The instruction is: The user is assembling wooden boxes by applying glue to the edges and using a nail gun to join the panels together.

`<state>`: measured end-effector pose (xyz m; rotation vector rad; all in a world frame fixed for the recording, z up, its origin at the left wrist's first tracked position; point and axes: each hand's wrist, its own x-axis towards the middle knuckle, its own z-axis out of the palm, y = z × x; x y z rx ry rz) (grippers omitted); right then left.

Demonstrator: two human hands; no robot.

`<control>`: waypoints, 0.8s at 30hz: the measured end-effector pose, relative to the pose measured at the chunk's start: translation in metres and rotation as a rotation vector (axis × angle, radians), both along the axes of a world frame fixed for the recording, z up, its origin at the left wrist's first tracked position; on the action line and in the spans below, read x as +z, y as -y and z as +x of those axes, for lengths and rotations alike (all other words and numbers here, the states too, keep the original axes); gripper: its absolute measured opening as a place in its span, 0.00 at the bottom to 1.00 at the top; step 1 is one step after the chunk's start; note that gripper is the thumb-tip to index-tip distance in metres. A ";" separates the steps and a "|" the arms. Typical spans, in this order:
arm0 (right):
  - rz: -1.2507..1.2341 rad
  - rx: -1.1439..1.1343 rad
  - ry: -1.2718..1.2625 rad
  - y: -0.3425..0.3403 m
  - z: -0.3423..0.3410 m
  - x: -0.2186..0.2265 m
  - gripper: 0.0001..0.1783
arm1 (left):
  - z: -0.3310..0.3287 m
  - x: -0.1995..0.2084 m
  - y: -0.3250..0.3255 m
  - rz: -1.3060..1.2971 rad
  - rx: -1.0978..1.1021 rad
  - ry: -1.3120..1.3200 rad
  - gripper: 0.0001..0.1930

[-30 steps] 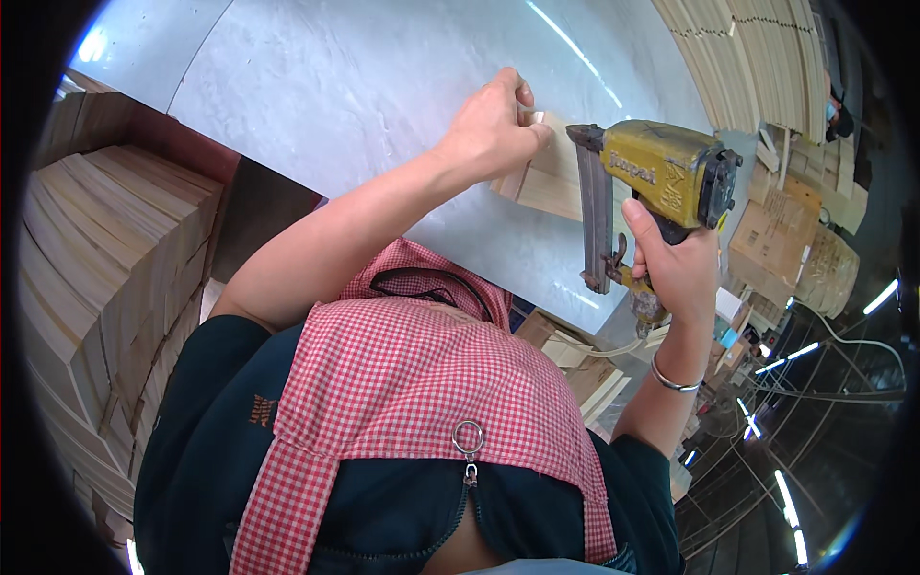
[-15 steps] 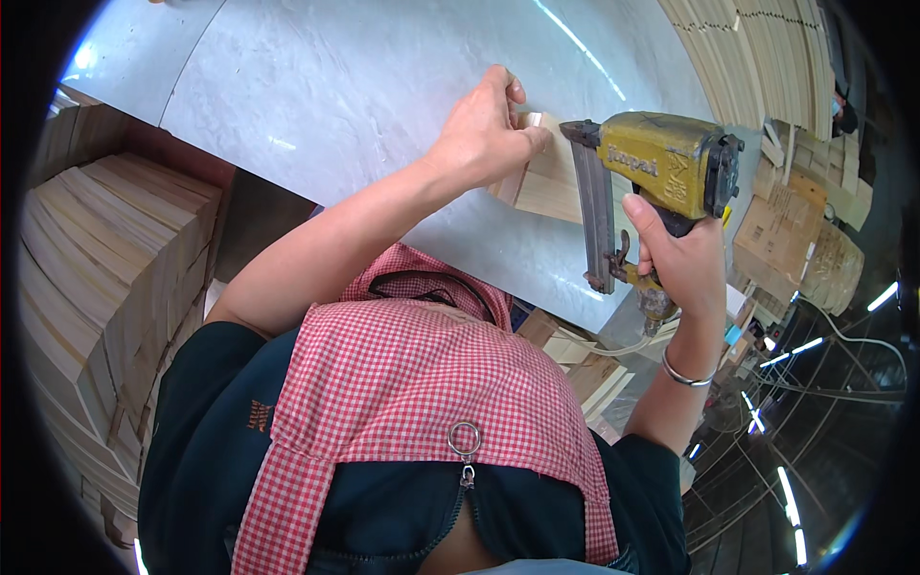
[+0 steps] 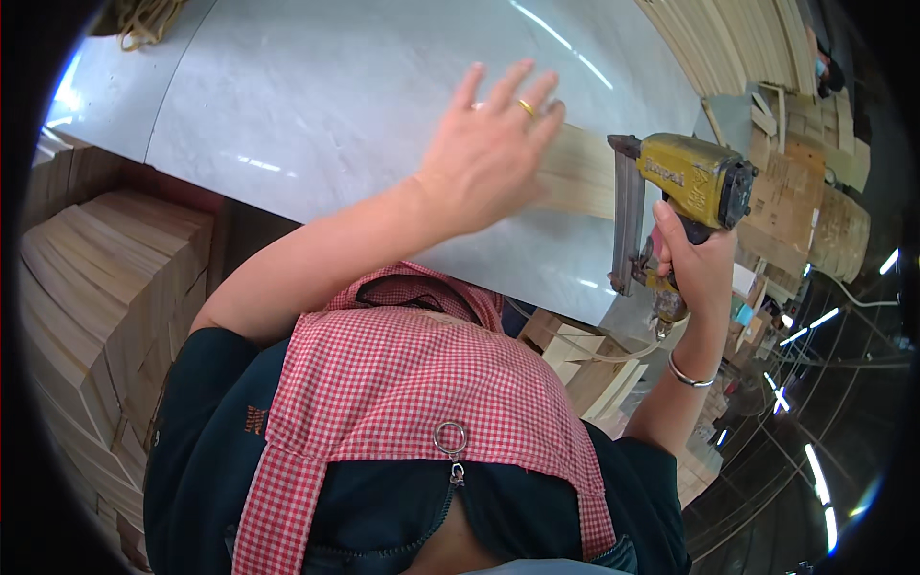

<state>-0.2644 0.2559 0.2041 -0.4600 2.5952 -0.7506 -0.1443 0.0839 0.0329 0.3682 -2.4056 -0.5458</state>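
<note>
My right hand [image 3: 706,266] grips a yellow and black pneumatic staple gun [image 3: 688,172] by its handle, thumb wrapped over it. The gun's long dark magazine points down toward me, and its nose is over the right part of a pale wooden board [image 3: 583,171]. My left hand [image 3: 491,153] is spread palm down, slightly blurred, above the board's left end and hides that part. Whether the palm touches the wood I cannot tell. The board lies on a grey marbled tabletop [image 3: 316,105].
Stacked wooden boards [image 3: 105,287] stand left below the table. More wood strips [image 3: 724,43] are piled at the far right, with a cardboard box [image 3: 781,196] nearer. A pale air hose [image 3: 613,356] runs below the gun. Something brown with straps [image 3: 149,21] lies far left.
My left hand has gone from pinching the board's end to spread fingers over it. The staple gun has shifted slightly right and nearer in my right hand.
</note>
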 end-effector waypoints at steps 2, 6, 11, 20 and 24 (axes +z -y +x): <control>0.026 -0.032 0.013 -0.011 -0.005 -0.001 0.13 | -0.012 0.006 -0.019 -0.102 -0.117 0.127 0.34; 0.003 -0.050 0.052 -0.021 -0.006 -0.002 0.12 | -0.021 0.006 -0.026 -0.112 -0.248 0.262 0.39; -0.014 -0.026 0.103 -0.024 -0.016 -0.008 0.13 | -0.026 0.005 -0.026 -0.069 -0.318 0.342 0.39; -0.013 0.038 0.137 -0.017 -0.032 -0.014 0.13 | -0.028 0.008 -0.028 -0.058 -0.315 0.324 0.37; 0.006 0.046 0.163 -0.016 -0.038 -0.015 0.14 | -0.028 0.006 -0.028 -0.042 -0.316 0.316 0.37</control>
